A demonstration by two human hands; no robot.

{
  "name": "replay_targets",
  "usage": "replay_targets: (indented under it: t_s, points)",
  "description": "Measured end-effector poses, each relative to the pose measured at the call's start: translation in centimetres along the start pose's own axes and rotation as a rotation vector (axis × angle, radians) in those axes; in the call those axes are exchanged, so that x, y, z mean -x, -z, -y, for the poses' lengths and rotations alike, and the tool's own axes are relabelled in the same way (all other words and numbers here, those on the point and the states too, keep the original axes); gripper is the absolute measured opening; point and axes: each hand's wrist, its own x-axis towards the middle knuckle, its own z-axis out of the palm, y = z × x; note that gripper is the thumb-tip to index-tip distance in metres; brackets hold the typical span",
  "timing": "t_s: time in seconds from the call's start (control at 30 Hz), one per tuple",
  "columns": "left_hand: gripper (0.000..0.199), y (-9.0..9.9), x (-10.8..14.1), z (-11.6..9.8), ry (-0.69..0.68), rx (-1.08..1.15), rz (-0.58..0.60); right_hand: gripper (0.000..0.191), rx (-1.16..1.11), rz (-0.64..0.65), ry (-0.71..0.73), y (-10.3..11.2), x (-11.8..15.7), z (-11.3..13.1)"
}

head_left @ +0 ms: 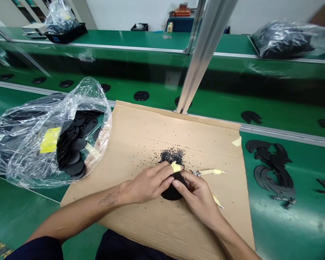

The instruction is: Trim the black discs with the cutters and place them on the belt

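Both of my hands meet over a cardboard sheet point(141, 224), their fingers closed on a round black disc point(172, 194). My left hand point(151, 181) grips its upper left side, with yellow tape point(176, 167) round a fingertip. My right hand point(202, 196) pinches the disc's right edge between thumb and fingers. Partly hidden under the right hand lies a pair of nippers point(211, 172) with yellow-wrapped handles. Just beyond my fingers sits a heap of small black scraps point(172, 155), with more bits scattered around it.
A clear plastic bag point(29, 148) spills several black discs point(74, 157) at the left. To the right, black curved parts point(273, 169) lie on the green bench point(308, 231). A metal post point(203, 54) rises behind the cardboard. Spaced-out black pieces point(141, 95) line the green strip beyond.
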Motion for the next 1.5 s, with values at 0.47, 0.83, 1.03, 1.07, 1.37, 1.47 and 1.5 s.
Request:
replay_targets:
  t_s: [0.47, 0.83, 1.03, 1.07, 1.37, 1.47, 1.5]
  points:
    - [0.035, 0.7, -0.1, -0.2, 0.236, 0.436, -0.191, 0.030, 0.162, -0.163, 0.161, 0.2, 0.3, 0.1]
    - [0.032, 2.2, -0.5, -0.5, -0.127, 0.388, -0.134, 0.016, 0.381, -0.067, 0.601, 0.5, 0.7, -0.6]
    - [0.035, 2.1, -0.4, -0.1, -0.236, 0.365, -0.135, 0.015, 0.361, -0.048, 0.619, 0.1, 0.7, -0.8]
    - [0.035, 2.1, -0.5, 0.0, -0.249, 0.362, -0.140, 0.015, 0.367, -0.060, 0.621, 0.0, 0.7, -0.8]
    - [0.030, 2.1, -0.6, -0.2, -0.243, 0.320, -0.164, 0.015, 0.408, -0.098, 0.672, -0.1, 0.3, -1.2]
    - [0.027, 2.1, -0.7, -0.3, -0.232, 0.314, -0.175, 0.015, 0.425, -0.117, 0.636, -0.1, 0.4, -1.1]
    - [0.027, 2.1, -0.6, -0.4, -0.229, 0.315, -0.183, 0.015, 0.431, -0.121, 0.625, -0.1, 0.5, -1.1]
